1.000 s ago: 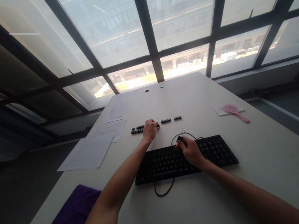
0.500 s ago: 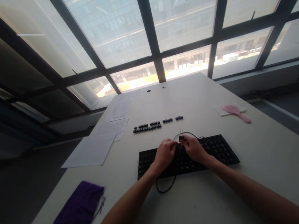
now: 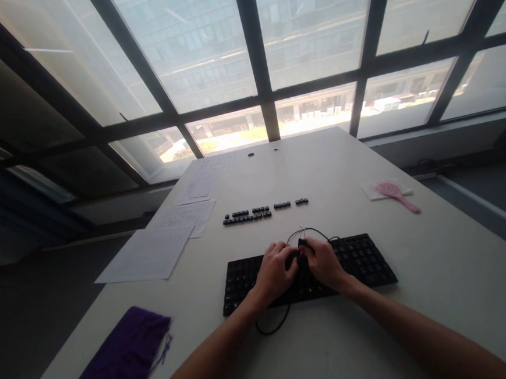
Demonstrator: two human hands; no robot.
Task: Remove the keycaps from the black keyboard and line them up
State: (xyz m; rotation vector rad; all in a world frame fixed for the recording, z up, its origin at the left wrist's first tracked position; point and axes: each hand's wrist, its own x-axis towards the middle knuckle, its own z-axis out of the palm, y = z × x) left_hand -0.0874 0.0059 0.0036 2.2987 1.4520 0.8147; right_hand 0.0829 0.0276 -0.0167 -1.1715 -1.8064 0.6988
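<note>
A black keyboard (image 3: 364, 261) lies crosswise on the white table, and both my hands are over its middle. In my right hand (image 3: 324, 263) is a small keycap puller (image 3: 301, 242), its dark body pinched between the fingers and its thin wire prongs pointing up and away. My left hand (image 3: 274, 269) is closed, thumb and forefinger brought together right beside the puller; what lies between those fingertips is too dark to make out. Beyond the keyboard, several removed black keycaps (image 3: 246, 218) stand in rows. The keys under my hands are hidden.
The keyboard's cable (image 3: 275, 329) loops out in front and behind. Printed sheets (image 3: 146, 253) lie along the left edge, with a purple drawstring pouch (image 3: 124, 357) nearer me. A pink hairbrush (image 3: 396, 194) rests on a white packet at right. Windows (image 3: 310, 27) rise behind the white table (image 3: 308, 173).
Both hands have come slightly lower in view, over the keyboard. My left fingertips have shifted a little down and left, still close to the puller. The whole view has shifted slightly.
</note>
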